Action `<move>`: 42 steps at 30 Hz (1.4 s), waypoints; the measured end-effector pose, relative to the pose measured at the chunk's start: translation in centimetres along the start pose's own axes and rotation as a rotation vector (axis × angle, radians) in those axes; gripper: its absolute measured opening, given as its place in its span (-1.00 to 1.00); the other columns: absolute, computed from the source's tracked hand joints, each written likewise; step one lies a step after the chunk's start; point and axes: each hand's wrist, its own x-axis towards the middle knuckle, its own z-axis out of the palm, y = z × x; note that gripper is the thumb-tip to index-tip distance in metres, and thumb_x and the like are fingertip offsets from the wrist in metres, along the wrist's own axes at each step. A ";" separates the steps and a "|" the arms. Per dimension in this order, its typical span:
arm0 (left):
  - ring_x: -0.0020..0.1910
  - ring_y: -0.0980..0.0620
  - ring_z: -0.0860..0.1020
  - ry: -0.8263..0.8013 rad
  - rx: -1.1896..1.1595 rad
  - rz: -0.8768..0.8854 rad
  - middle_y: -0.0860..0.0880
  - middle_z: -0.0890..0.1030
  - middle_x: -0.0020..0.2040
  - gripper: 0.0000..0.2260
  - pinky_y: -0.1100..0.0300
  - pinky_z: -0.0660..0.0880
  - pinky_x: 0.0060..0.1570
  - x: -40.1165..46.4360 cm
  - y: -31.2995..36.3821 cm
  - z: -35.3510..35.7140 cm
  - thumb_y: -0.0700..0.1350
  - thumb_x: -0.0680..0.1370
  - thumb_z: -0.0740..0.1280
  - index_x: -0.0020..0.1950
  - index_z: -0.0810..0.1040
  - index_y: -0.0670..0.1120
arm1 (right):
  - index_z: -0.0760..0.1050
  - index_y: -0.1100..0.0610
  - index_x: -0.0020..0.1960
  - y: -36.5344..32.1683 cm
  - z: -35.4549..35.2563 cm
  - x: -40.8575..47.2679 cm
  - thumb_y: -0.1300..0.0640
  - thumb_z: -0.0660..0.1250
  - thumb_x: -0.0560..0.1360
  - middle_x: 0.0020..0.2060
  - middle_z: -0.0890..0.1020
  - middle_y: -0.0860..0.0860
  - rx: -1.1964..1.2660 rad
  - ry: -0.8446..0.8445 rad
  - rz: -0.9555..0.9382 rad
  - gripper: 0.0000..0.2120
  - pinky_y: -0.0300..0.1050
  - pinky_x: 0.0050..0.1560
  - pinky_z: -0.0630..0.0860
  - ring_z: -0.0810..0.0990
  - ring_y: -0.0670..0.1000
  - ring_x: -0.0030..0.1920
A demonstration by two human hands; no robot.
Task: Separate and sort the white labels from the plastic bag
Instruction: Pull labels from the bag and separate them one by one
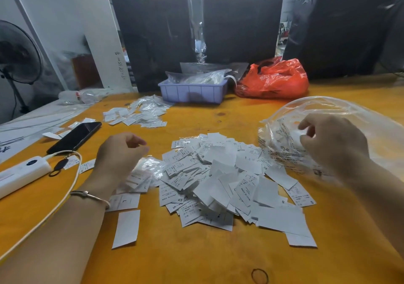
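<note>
1. A heap of white labels point(220, 181) lies in the middle of the orange surface point(196, 259), between the two hands.
2. Print shows on several labels: "MADE IN CHINA" on two of them, and the size marks "XS", "S" and "L"; the finer lines are too small to read.
3. The right hand point(332, 143) is at the mouth of a clear plastic bag point(341, 117), fingers curled round its rim. The bag carries dark printed text, too blurred to read, and holds some labels inside.
4. The left hand point(121, 152) hangs over the left edge of the heap with its fingers loosely curled; whether it pinches anything cannot be told. A thin bangle point(91, 196) circles that wrist.
5. A second, smaller pile of labels point(140, 114) lies farther back on the surface, near a lilac plastic tray point(192, 92) filled with clear packets.
6. A red plastic bag point(275, 80) sits just beside the tray, to its right.
7. To the left lie a black phone point(75, 137) and a white power bank point(21, 174) with a white cable point(54, 209).
8. Handwritten figures run down the white board point(105, 43) behind; they cannot be read.
</note>
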 end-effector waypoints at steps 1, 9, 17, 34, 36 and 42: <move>-0.19 0.10 0.57 0.023 -0.054 0.084 0.07 0.63 -0.20 -0.97 0.23 0.40 -0.32 -0.4 0.6 0.3 -0.10 0.51 0.46 -0.09 0.63 0.02 | 0.57 0.10 0.12 0.6 -0.1 0.3 0.12 0.40 0.45 -0.07 0.64 0.07 -0.075 -0.043 0.055 -0.76 -0.07 -0.16 0.40 0.53 0.13 0.01; -0.34 0.12 0.58 -0.248 -0.128 0.416 0.10 0.64 -0.35 -0.85 0.34 0.49 -0.37 -3.5 3.3 2.1 -0.20 0.52 0.44 -0.09 0.63 0.08 | 0.58 0.05 0.03 2.0 0.2 1.0 -0.07 0.46 0.43 -0.02 0.59 0.03 -0.173 -0.300 0.188 -0.74 -0.08 -0.13 0.46 0.51 0.12 0.03; -0.28 0.13 0.63 -0.287 -0.196 0.461 0.12 0.67 -0.31 -0.85 0.28 0.57 -0.28 -4.6 4.3 2.2 -0.23 0.52 0.44 -0.08 0.66 0.04 | 0.58 0.08 -0.26 2.2 0.3 0.9 0.13 0.42 0.48 -0.28 0.59 0.02 -0.110 -0.100 0.115 -0.86 -0.15 -0.33 0.32 0.51 0.10 -0.22; -0.25 0.13 0.65 -0.297 -0.215 0.484 0.12 0.67 -0.29 -0.81 0.27 0.59 -0.24 -5.2 4.8 2.3 -0.24 0.52 0.44 -0.09 0.66 0.07 | 0.54 0.17 -0.02 -0.8 -1.2 0.0 0.30 0.54 0.32 -0.24 0.68 0.08 0.882 0.133 0.026 -0.71 -0.07 -0.07 0.64 0.69 0.06 -0.18; -0.24 0.10 0.65 -0.296 -0.247 0.461 0.07 0.68 -0.26 -0.87 0.16 0.61 -0.20 -5.3 4.9 2.4 -0.23 0.52 0.44 -0.06 0.68 0.02 | 0.55 0.16 -0.02 -2.3 -2.0 -0.7 0.23 0.56 0.23 -0.28 0.70 0.07 1.144 0.017 0.066 -0.65 -0.23 -0.18 0.60 0.69 0.03 -0.24; 0.01 0.20 0.61 -0.395 -0.348 0.409 0.20 0.64 0.01 -0.63 0.17 0.62 -0.10 -6.2 6.5 2.3 0.21 0.45 0.44 0.22 0.53 0.18 | 0.56 0.19 -0.03 -5.9 -1.7 -2.9 0.21 0.52 0.09 -0.31 0.68 0.10 1.483 -0.347 0.164 -0.55 -0.08 -0.07 0.46 0.64 0.03 -0.29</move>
